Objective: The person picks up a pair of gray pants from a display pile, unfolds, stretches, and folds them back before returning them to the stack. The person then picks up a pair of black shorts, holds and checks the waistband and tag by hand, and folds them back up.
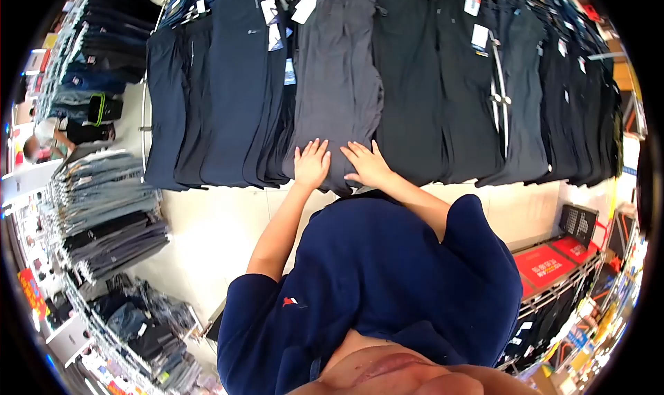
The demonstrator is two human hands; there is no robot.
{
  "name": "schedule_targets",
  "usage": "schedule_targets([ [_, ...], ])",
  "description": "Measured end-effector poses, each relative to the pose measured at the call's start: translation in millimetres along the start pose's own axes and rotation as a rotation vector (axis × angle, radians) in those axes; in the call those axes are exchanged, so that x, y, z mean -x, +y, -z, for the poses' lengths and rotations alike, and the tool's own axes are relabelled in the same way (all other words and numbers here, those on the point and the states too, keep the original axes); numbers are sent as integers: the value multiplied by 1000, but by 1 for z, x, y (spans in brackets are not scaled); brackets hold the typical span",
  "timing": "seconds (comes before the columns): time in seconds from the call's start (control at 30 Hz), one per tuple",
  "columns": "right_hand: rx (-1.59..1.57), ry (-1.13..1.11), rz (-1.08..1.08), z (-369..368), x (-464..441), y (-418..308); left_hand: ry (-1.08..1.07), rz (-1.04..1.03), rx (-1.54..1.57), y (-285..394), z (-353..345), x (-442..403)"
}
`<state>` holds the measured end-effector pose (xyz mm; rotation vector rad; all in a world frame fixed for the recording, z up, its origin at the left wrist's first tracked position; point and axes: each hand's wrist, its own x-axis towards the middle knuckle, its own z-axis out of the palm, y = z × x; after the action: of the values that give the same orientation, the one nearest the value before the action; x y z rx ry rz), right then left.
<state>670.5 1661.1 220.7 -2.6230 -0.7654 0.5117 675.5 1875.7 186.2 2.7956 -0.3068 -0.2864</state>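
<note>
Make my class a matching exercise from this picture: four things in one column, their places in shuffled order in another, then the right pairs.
Column one
1. Dark grey cloth trousers
2. Navy short-sleeved shirt
3. Red boards with white lettering
4. Row of pale blue denim jeans

Column two
A. worn by the person
B. to the person's left
C. under the left hand
D. to the person's right

Pairs: 1-C; 2-A; 3-D; 4-B

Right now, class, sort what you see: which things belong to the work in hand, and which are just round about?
In hand:
- left hand and right hand, both laid on the cloth
- grey trousers beneath them

Round about:
- navy trousers
- black trousers
- light-blue jeans
- red sign
</note>
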Motion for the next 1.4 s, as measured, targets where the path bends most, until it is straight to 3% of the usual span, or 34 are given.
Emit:
schedule_targets([
  [0.17, 24, 62, -120, 1, 23, -12, -117, 20, 35, -6, 0, -6],
  [0.27, -99, 262, -128, -3, 64, -34, -121, 38, 34, -8, -5, -8],
  [0.4, -229, 394, -203, -40, 145, -42, -114, 51, 18, -7, -10, -9],
  [0.57, -273, 401, -358, -113, 253, -29, -177, 74, 33, -6, -7, -13],
  [0.67, -377, 427, -544, -162, 306, -8, -202, 68, 39, -1, -3, -14],
  [0.77, -497, 498, -699, -230, 356, 28, 180, -59, -27, 11, -10, 8],
  [0.83, -496, 497, -965, -285, 389, 56, 368, -172, 124, 42, 2, 42],
  [0.97, -608, 413, -1181, -305, 442, 71, 402, -340, 193, 91, -19, 120],
  [1.03, -660, 350, -1183, -307, 468, 85, 289, -412, 367, 115, -47, 159],
  [1.1, -661, 352, -1196, -290, 487, 95, 73, -399, 340, 125, -92, 197],
  [1.17, -768, 386, -1167, -288, 505, 114, -332, -224, 448, 141, -119, 219],
  [1.23, -810, 436, -1138, -299, 528, 141, -587, 32, 501, 141, -161, 225],
  [1.27, -842, 433, -1151, -298, 539, 154, -589, 20, 484, 152, -166, 216],
  [1.33, -993, 471, -1176, -319, 567, 180, -824, -76, 285, 175, -169, 201],
  [1.4, -1094, 492, -1206, -336, 592, 205, -845, -24, 285, 192, -186, 176],
])
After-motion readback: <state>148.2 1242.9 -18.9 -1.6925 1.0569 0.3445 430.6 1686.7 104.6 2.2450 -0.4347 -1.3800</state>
